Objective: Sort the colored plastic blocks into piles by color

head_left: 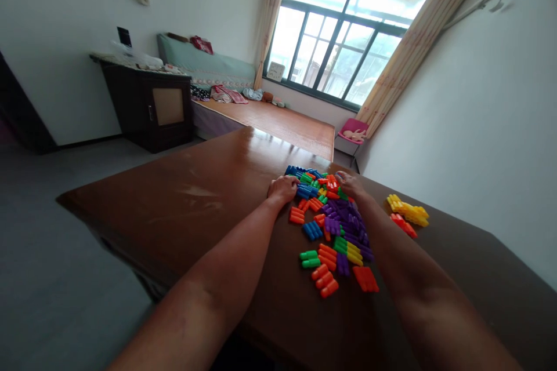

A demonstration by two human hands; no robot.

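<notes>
Colourful plastic blocks lie in a loose pile on the brown table (195, 203). At the pile's far left edge, my left hand (284, 188) has its fingers closed on a blue block (307, 191). My right hand (348, 184) reaches the far right side, its fingers beside an orange block (332, 182); whether it grips that block is hard to tell. Many purple blocks (348, 220) fill the middle. Nearer to me are a green block (309, 259), an orange block (324, 280) and a flat orange piece (366, 279).
Yellow blocks (408, 210) and orange blocks (403, 225) form a separate group right of my right forearm. Beyond the table are a bed (278, 122), a dark cabinet (150, 104) and a pink chair (353, 129) below the window.
</notes>
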